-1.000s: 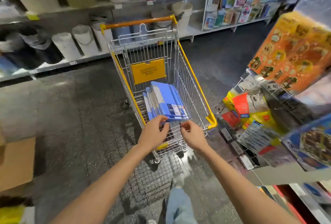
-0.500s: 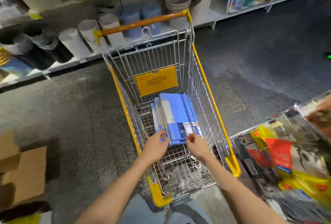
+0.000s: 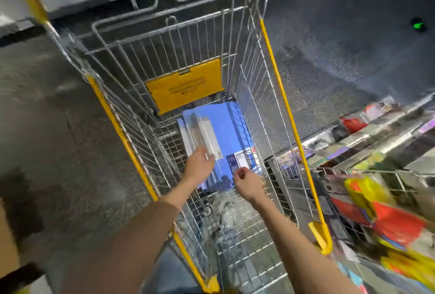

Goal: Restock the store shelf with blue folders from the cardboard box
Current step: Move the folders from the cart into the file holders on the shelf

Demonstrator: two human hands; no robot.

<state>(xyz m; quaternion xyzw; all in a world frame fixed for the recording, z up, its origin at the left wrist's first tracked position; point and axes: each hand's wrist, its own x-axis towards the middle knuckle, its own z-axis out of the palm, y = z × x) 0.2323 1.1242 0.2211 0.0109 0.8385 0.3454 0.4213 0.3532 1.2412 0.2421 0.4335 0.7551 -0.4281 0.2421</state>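
Wire shopping cart [image 3: 283, 98] carrying blue folders [image 3: 223, 126]
It stands mid-frame on the dark speckled floor [image 3: 329, 63]; the folders lie stacked on its wire bottom, just below the yellow panel [image 3: 186, 84].

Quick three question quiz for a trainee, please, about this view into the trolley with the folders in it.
1. True or false: the blue folders lie inside the trolley, at its far end.
2. Pick one: the panel on the trolley's far wall is A red, B yellow, C green.
3. Fill the gap: the hand whose thumb is at the near end of the folders' white strip is the ____ hand.

Key
1. True.
2. B, yellow.
3. The left hand.
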